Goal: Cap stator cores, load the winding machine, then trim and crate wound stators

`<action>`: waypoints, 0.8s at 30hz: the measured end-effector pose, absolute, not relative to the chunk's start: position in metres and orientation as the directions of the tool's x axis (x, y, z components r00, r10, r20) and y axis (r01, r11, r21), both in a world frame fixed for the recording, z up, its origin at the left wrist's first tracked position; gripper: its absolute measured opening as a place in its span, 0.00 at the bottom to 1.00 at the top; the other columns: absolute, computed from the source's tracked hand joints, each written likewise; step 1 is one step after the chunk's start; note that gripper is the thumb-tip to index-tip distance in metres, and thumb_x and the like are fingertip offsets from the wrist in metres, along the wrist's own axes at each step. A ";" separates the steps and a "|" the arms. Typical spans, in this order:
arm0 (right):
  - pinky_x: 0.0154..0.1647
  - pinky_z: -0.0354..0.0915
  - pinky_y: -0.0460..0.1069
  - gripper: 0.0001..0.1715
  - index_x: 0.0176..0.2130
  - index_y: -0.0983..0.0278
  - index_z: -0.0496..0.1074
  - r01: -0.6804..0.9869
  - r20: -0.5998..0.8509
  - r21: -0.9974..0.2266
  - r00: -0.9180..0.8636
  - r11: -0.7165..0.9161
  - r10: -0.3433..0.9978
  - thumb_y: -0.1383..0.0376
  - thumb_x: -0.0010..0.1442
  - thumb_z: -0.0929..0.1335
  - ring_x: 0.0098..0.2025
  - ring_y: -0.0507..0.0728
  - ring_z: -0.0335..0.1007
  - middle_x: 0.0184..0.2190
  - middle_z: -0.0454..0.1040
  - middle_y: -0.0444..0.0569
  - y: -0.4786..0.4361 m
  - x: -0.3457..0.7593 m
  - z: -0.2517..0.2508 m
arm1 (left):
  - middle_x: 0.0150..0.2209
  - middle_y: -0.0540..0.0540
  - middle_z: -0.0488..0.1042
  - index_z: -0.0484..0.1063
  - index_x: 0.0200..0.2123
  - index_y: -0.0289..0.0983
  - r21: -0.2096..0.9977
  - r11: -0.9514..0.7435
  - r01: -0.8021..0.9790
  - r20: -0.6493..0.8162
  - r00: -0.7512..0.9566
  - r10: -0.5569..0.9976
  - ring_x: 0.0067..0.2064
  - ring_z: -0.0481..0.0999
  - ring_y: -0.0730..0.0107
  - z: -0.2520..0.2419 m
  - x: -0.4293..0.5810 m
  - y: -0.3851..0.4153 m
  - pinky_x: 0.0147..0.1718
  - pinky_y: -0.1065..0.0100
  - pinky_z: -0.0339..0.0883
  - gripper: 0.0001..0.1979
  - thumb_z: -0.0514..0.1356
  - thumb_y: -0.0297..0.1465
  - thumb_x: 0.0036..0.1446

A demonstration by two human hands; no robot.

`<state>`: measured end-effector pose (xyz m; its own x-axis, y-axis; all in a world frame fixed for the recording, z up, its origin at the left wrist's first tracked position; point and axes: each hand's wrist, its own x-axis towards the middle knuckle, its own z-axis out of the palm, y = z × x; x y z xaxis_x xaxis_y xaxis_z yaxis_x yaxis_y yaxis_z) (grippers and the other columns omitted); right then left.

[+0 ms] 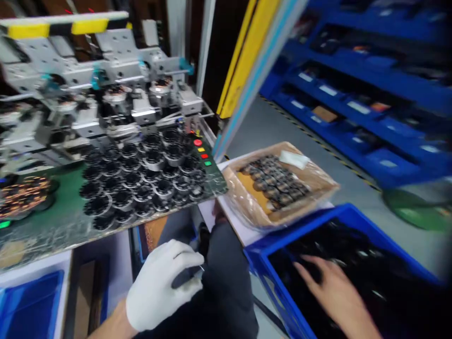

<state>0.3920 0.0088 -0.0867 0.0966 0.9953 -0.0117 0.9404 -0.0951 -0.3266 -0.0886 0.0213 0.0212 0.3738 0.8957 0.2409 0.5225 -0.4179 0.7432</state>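
Note:
My left hand (164, 285), in a white glove, is held above my lap. Its fingers and thumb curl toward each other, and a thin glint shows between the tips, too small to name. Over at the right, my bare right hand (335, 289) reaches into a blue bin (348, 212) of dark parts (374, 263). Its thumb and fingers are apart among the parts; blur and shadow hide what the tips touch. Rows of black ring-shaped parts (132, 181) stand on the green worktop (70, 212) in front of me.
Behind the rings stands a machine with metal fixtures (144, 110) and coloured buttons (202, 149). A plastic-lined carton (233, 188) holds rows of parts with copper. Copper-wound parts (26, 195) sit at the left. A yellow post (243, 61) and blue shelves (353, 70) rise beyond.

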 end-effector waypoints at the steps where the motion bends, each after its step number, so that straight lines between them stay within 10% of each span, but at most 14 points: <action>1: 0.61 0.79 0.76 0.23 0.54 0.51 0.82 0.936 -0.052 -0.312 0.156 -0.165 0.986 0.47 0.71 0.64 0.56 0.82 0.84 0.49 0.83 0.65 -0.004 0.388 -0.103 | 0.49 0.49 0.87 0.77 0.58 0.53 0.747 -0.437 0.501 0.218 0.436 0.873 0.47 0.88 0.59 0.017 -0.072 0.029 0.45 0.57 0.85 0.21 0.70 0.27 0.66; 6: 0.78 0.67 0.67 0.36 0.71 0.61 0.73 0.909 -0.277 -0.314 0.189 -0.275 0.942 0.48 0.73 0.67 0.70 0.74 0.75 0.66 0.78 0.63 -0.016 0.364 -0.135 | 0.54 0.44 0.84 0.80 0.58 0.47 0.688 -0.548 0.476 0.205 0.596 0.776 0.57 0.85 0.55 0.023 0.025 0.111 0.58 0.55 0.81 0.12 0.68 0.35 0.74; 17: 0.71 0.71 0.60 0.47 0.72 0.64 0.69 0.820 -0.532 -0.427 0.113 -0.381 0.839 0.51 0.62 0.80 0.69 0.71 0.78 0.67 0.77 0.63 -0.019 0.378 -0.110 | 0.62 0.37 0.81 0.80 0.61 0.37 0.267 -0.681 0.682 -0.134 0.726 0.675 0.64 0.81 0.49 -0.020 0.247 0.269 0.65 0.47 0.78 0.16 0.69 0.34 0.74; 24: 0.79 0.65 0.61 0.34 0.73 0.59 0.73 0.806 -0.533 -0.466 0.073 -0.364 0.843 0.61 0.72 0.73 0.79 0.70 0.70 0.72 0.77 0.60 -0.021 0.377 -0.100 | 0.66 0.36 0.78 0.77 0.66 0.38 0.209 -0.761 0.614 -0.223 0.788 0.574 0.62 0.82 0.52 -0.063 0.305 0.268 0.61 0.46 0.82 0.22 0.69 0.42 0.76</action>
